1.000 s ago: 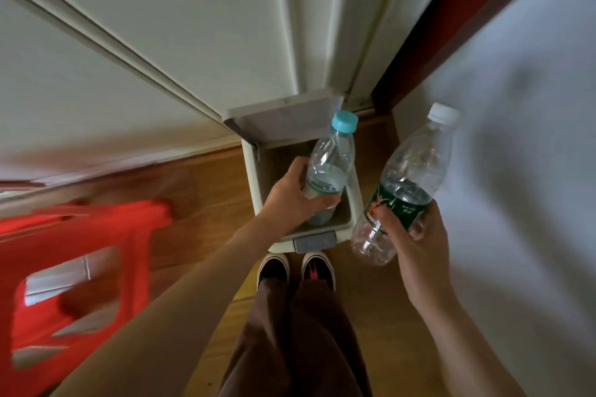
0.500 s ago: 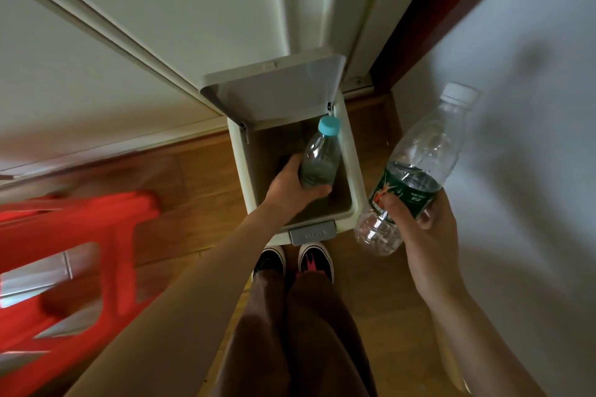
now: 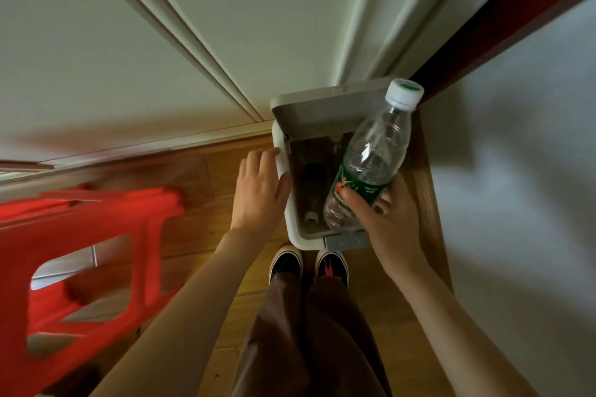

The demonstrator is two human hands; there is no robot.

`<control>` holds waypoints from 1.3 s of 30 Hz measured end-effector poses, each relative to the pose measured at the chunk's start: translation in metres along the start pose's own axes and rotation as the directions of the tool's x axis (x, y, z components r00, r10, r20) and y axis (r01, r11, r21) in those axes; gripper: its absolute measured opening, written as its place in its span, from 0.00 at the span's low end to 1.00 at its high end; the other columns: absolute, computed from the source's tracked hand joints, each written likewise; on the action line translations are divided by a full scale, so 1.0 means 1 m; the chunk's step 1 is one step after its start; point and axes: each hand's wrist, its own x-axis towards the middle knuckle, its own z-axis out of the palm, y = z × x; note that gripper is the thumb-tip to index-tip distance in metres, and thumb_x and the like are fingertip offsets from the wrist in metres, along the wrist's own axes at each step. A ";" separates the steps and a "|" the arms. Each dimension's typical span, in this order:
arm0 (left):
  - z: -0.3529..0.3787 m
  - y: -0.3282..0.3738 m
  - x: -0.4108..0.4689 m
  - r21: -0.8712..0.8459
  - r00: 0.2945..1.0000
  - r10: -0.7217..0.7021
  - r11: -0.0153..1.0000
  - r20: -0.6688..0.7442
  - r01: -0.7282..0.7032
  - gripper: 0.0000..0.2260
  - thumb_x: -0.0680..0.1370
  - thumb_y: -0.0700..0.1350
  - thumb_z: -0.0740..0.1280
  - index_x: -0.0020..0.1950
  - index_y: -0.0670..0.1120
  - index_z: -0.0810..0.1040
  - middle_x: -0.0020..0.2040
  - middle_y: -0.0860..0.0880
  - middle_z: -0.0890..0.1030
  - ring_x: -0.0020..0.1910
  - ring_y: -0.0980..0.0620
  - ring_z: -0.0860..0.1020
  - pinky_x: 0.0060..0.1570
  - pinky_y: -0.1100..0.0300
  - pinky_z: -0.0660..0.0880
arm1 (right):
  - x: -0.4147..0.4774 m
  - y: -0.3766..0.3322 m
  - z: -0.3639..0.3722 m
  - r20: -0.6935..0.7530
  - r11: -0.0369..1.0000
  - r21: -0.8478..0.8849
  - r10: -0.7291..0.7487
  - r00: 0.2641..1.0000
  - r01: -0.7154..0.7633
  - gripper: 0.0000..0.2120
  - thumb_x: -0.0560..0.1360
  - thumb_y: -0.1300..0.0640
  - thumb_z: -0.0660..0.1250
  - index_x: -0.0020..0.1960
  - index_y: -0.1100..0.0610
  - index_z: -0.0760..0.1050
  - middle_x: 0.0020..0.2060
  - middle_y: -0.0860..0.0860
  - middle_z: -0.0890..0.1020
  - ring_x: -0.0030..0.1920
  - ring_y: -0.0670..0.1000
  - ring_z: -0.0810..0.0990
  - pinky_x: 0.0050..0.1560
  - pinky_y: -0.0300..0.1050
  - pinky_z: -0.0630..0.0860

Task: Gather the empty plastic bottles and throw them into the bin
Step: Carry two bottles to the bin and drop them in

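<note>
Pale pedal bin [image 3: 292, 229] against the wall, lid up. Right hand [image 3: 392, 226] wrapped around the green-labelled bottle [image 3: 371, 161], poised tilted over the opening, not yet let go. Left hand [image 3: 258, 190] now empty, fingers loosely spread, beside the bin's left rim. Blue-capped bottle [image 3: 311, 200] gone from that hand, now dimly seen lying inside. One down, probably one to drop.

The bottle [image 3: 374, 158] is clear, glossy ribbed plastic with a shiny green label and a matt white cap. The bin [image 3: 292, 222] looks like smooth matt off-white plastic. Floor [image 3: 200, 213] is varnished wood planks, the stool [image 3: 80, 251] at lower left glossy red plastic, trousers [image 3: 309, 342] soft brown cloth.
</note>
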 end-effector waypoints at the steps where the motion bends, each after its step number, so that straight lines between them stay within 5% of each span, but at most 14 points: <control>1: 0.003 -0.006 0.002 -0.024 0.999 -0.034 0.999 0.016 0.034 0.17 0.79 0.42 0.65 0.67 0.38 0.71 0.59 0.40 0.75 0.59 0.42 0.73 0.60 0.52 0.71 | 0.007 0.005 0.007 0.015 0.999 -0.033 -0.008 1.000 0.008 0.31 0.65 0.43 0.75 0.66 0.41 0.70 0.59 0.42 0.80 0.59 0.44 0.80 0.56 0.48 0.80; 4: 0.013 -0.020 0.006 -0.145 0.981 -0.128 0.978 0.147 0.149 0.20 0.82 0.48 0.60 0.72 0.42 0.66 0.62 0.44 0.74 0.60 0.47 0.73 0.60 0.56 0.70 | 0.024 0.024 0.023 0.047 0.993 -0.118 -0.022 0.999 0.028 0.30 0.67 0.48 0.77 0.67 0.46 0.71 0.60 0.42 0.79 0.61 0.44 0.79 0.62 0.50 0.77; 7: 0.019 -0.025 0.005 -0.281 0.951 -0.169 0.929 0.260 0.242 0.20 0.82 0.51 0.57 0.72 0.45 0.67 0.57 0.48 0.78 0.52 0.54 0.77 0.49 0.61 0.75 | 0.037 0.040 0.035 0.085 0.970 -0.239 -0.016 0.996 0.035 0.28 0.69 0.51 0.76 0.65 0.46 0.69 0.58 0.34 0.76 0.61 0.41 0.75 0.65 0.45 0.72; 11: 0.021 -0.026 0.002 -0.379 0.939 -0.189 0.878 0.287 0.292 0.20 0.82 0.49 0.59 0.72 0.45 0.66 0.46 0.56 0.77 0.43 0.62 0.76 0.37 0.72 0.73 | 0.052 0.057 0.043 0.098 0.921 -0.390 0.038 0.994 0.004 0.28 0.70 0.50 0.75 0.67 0.52 0.70 0.61 0.46 0.78 0.60 0.42 0.73 0.63 0.41 0.70; 14: 0.022 -0.027 0.002 -0.402 0.936 -0.202 0.862 0.288 0.309 0.19 0.82 0.48 0.60 0.72 0.45 0.66 0.43 0.59 0.75 0.41 0.62 0.76 0.37 0.77 0.71 | 0.063 0.066 0.045 0.109 0.899 -0.437 0.082 0.991 -0.026 0.28 0.70 0.50 0.75 0.67 0.53 0.70 0.61 0.48 0.79 0.62 0.48 0.76 0.62 0.42 0.71; 21: 0.022 -0.025 0.002 -0.414 0.928 -0.223 0.846 0.300 0.337 0.21 0.82 0.49 0.60 0.74 0.46 0.65 0.48 0.53 0.77 0.44 0.60 0.77 0.39 0.71 0.74 | 0.075 0.074 0.047 0.086 0.858 -0.504 0.167 0.982 -0.101 0.28 0.71 0.48 0.74 0.67 0.54 0.70 0.60 0.51 0.79 0.62 0.53 0.77 0.57 0.44 0.73; 25: 0.008 -0.019 -0.003 -0.359 0.917 -0.221 0.869 0.332 0.340 0.23 0.82 0.51 0.59 0.75 0.48 0.60 0.58 0.49 0.76 0.49 0.57 0.78 0.43 0.67 0.74 | 0.059 0.061 0.035 -0.009 0.845 -0.535 0.015 1.000 -0.017 0.31 0.72 0.46 0.72 0.70 0.54 0.68 0.64 0.51 0.77 0.64 0.52 0.76 0.62 0.50 0.76; 30: -0.069 0.024 -0.025 -0.163 0.948 -0.163 0.963 0.274 0.213 0.17 0.82 0.49 0.58 0.69 0.45 0.70 0.60 0.48 0.76 0.59 0.49 0.75 0.53 0.56 0.73 | 0.000 -0.017 0.008 -0.032 0.876 -0.480 -0.072 0.997 0.048 0.21 0.78 0.48 0.65 0.69 0.54 0.70 0.63 0.49 0.77 0.62 0.46 0.76 0.60 0.44 0.76; 36: -0.245 0.134 -0.079 -0.241 0.974 -0.086 0.961 0.211 0.137 0.12 0.82 0.47 0.60 0.62 0.46 0.77 0.56 0.49 0.78 0.55 0.50 0.77 0.53 0.55 0.74 | -0.124 -0.181 -0.040 -0.014 0.856 -0.494 -0.185 0.983 0.154 0.17 0.81 0.49 0.61 0.67 0.55 0.72 0.61 0.50 0.79 0.61 0.48 0.77 0.62 0.47 0.76; 39: -0.328 0.185 -0.119 -0.305 0.979 -0.089 0.942 0.183 0.143 0.12 0.81 0.48 0.60 0.61 0.47 0.77 0.55 0.53 0.77 0.54 0.52 0.77 0.53 0.54 0.75 | -0.193 -0.252 -0.064 -0.046 0.867 -0.458 -0.245 0.968 0.197 0.14 0.81 0.51 0.60 0.64 0.54 0.73 0.57 0.47 0.79 0.58 0.47 0.78 0.58 0.37 0.74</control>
